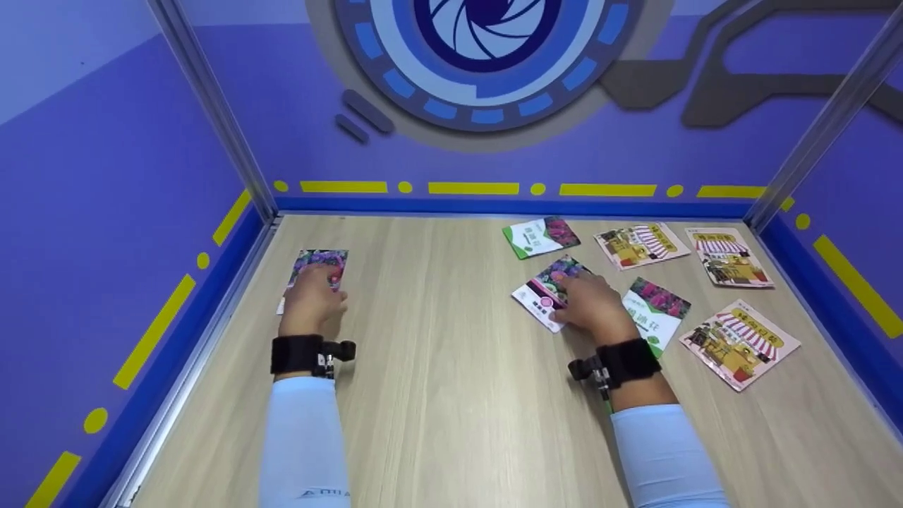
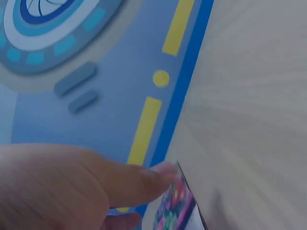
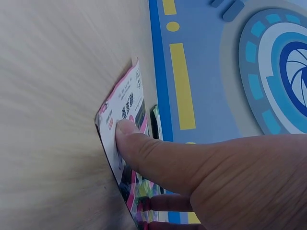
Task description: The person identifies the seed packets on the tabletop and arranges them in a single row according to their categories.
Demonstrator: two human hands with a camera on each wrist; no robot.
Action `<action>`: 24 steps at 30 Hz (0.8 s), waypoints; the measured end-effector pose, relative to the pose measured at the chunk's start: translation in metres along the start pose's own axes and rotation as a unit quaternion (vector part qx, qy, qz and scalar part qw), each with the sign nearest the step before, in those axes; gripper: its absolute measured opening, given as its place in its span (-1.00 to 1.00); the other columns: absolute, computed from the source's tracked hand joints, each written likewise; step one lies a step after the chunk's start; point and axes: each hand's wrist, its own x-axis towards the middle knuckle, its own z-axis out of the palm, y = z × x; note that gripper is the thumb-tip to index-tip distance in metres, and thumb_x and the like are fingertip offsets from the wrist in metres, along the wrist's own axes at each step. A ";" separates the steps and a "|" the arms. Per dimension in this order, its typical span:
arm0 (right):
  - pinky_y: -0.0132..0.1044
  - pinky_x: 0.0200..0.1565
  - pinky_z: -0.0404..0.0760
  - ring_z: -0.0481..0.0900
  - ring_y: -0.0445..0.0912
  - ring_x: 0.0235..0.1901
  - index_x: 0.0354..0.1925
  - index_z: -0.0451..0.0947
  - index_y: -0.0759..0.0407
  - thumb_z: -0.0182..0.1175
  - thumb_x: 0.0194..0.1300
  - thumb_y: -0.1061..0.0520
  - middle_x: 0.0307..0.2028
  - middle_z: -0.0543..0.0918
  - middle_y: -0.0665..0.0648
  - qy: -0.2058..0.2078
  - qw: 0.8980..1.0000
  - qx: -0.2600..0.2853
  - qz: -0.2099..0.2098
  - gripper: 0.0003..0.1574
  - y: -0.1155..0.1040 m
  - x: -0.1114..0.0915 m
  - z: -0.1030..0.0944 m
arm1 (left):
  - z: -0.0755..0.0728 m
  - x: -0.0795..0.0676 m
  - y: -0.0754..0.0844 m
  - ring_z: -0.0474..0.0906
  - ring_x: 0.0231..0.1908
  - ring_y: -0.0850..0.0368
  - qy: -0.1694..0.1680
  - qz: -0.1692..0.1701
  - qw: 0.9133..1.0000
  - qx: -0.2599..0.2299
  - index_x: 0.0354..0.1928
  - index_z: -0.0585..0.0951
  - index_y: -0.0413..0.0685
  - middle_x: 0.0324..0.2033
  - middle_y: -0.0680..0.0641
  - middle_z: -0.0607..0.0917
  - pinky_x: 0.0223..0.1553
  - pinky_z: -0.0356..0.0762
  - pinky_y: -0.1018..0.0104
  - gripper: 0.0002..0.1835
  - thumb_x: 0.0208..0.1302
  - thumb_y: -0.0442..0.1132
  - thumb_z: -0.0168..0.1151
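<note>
While the left hand (image 1: 314,298), loosely curled, touches a flower packet (image 1: 319,258) beneath it, the right hand (image 1: 594,303), likewise curled, touches a pink-banded packet (image 1: 542,299); grips unclear

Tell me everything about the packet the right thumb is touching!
The packet is thin, flat and rectangular, like paper. One end is white with writing and a pink circle; colourful flowers fill the other, beyond a pink band. It's slantwise over the pale table, the right hand touching it with thumb and fingers. Whether it's lifted is hard to tell.
</note>
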 end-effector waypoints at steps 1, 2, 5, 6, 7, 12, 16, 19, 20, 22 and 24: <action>0.53 0.57 0.38 0.36 0.55 0.61 0.75 0.33 0.15 0.56 0.48 -0.09 0.63 0.42 0.54 0.001 1.000 -0.002 -0.003 0.08 0.000 0.000 0.000 | 0.000 0.000 0.004 0.40 0.62 -0.46 -0.003 0.012 1.000 0.000 0.61 0.53 -0.24 0.61 -0.44 0.47 0.63 0.36 -0.42 -0.35 0.54 -0.27 0.38; 0.53 0.57 0.40 0.37 0.55 0.60 0.74 0.33 0.15 0.56 0.47 -0.09 0.63 0.43 0.54 0.001 1.000 -0.002 -0.005 0.09 0.000 0.000 0.000 | 0.001 0.001 0.009 0.40 0.62 -0.45 -0.006 0.024 1.000 -0.002 0.60 0.53 -0.25 0.61 -0.44 0.47 0.64 0.36 -0.37 -0.36 0.55 -0.27 0.37; 0.50 0.57 0.41 0.39 0.52 0.60 0.72 0.37 0.18 0.58 0.46 -0.08 0.61 0.46 0.52 -0.001 1.000 0.006 -0.007 0.07 -0.002 0.000 0.001 | 0.004 -0.002 0.023 0.38 0.64 -0.42 -0.018 0.043 0.999 -0.006 0.61 0.53 -0.24 0.63 -0.40 0.46 0.66 0.38 -0.30 -0.38 0.59 -0.26 0.35; 0.49 0.57 0.41 0.40 0.51 0.60 0.71 0.38 0.18 0.59 0.45 -0.07 0.61 0.47 0.52 -0.002 1.000 0.010 -0.008 0.07 -0.003 -0.001 0.001 | 0.005 -0.003 0.028 0.38 0.65 -0.41 -0.021 0.048 0.999 -0.005 0.61 0.53 -0.24 0.63 -0.39 0.46 0.66 0.39 -0.29 -0.38 0.60 -0.25 0.35; 0.48 0.58 0.42 0.41 0.50 0.60 0.71 0.39 0.17 0.60 0.44 -0.07 0.61 0.47 0.51 -0.003 1.000 0.014 -0.008 0.07 -0.004 -0.001 0.001 | 0.006 -0.003 0.033 0.38 0.65 -0.40 -0.023 0.056 0.998 -0.003 0.60 0.53 -0.25 0.63 -0.39 0.47 0.66 0.38 -0.28 -0.38 0.59 -0.25 0.37; 0.38 0.57 0.48 0.48 0.44 0.55 0.63 0.51 0.18 0.64 0.39 -0.05 0.55 0.56 0.47 0.003 0.999 0.013 -0.039 0.00 -0.012 -0.003 0.004 | 0.015 -0.007 0.059 0.50 0.58 -0.34 -0.028 0.082 0.996 0.012 0.53 0.61 -0.25 0.52 -0.34 0.60 0.63 0.45 -0.22 -0.43 0.58 -0.24 0.41; 0.31 0.57 0.51 0.54 0.39 0.52 0.50 0.65 0.22 0.66 0.36 -0.03 0.49 0.64 0.43 0.009 0.997 0.003 -0.083 -0.14 -0.018 -0.003 0.008 | 0.034 -0.012 0.080 0.60 0.49 -0.26 -0.050 0.105 0.993 0.009 0.47 0.65 -0.20 0.43 -0.26 0.68 0.56 0.54 -0.15 -0.51 0.62 -0.19 0.38; 0.29 0.60 0.49 0.55 0.36 0.53 0.47 0.69 0.17 0.67 0.36 -0.03 0.48 0.66 0.40 0.001 0.995 0.000 -0.105 -0.18 -0.024 -0.003 0.011 | 0.053 -0.016 0.095 0.63 0.46 -0.23 -0.080 0.127 0.989 0.002 0.46 0.66 -0.18 0.41 -0.23 0.71 0.56 0.56 -0.11 -0.53 0.64 -0.18 0.37; 0.29 0.61 0.48 0.54 0.36 0.54 0.48 0.69 0.16 0.66 0.37 -0.04 0.49 0.65 0.39 -0.003 0.994 -0.002 -0.110 -0.18 -0.026 -0.003 0.012 | 0.058 -0.017 0.100 0.65 0.45 -0.22 -0.087 0.137 0.987 0.005 0.45 0.66 -0.18 0.39 -0.24 0.72 0.55 0.57 -0.11 -0.54 0.64 -0.18 0.37; 0.28 0.63 0.45 0.51 0.35 0.57 0.49 0.69 0.12 0.65 0.38 -0.05 0.53 0.62 0.37 -0.009 0.993 -0.006 -0.119 -0.19 -0.030 -0.002 0.014 | 0.068 -0.019 0.111 0.68 0.42 -0.21 -0.095 0.161 0.982 0.020 0.42 0.70 -0.20 0.35 -0.25 0.75 0.54 0.59 -0.08 -0.56 0.63 -0.18 0.39; 0.27 0.64 0.44 0.50 0.35 0.60 0.49 0.69 0.09 0.65 0.39 -0.06 0.56 0.60 0.36 -0.013 0.992 -0.007 -0.125 -0.20 -0.033 -0.001 0.016 | 0.076 -0.020 0.121 0.71 0.37 -0.20 -0.101 0.184 0.977 0.041 0.37 0.73 -0.23 0.30 -0.25 0.77 0.51 0.62 -0.06 -0.58 0.62 -0.20 0.40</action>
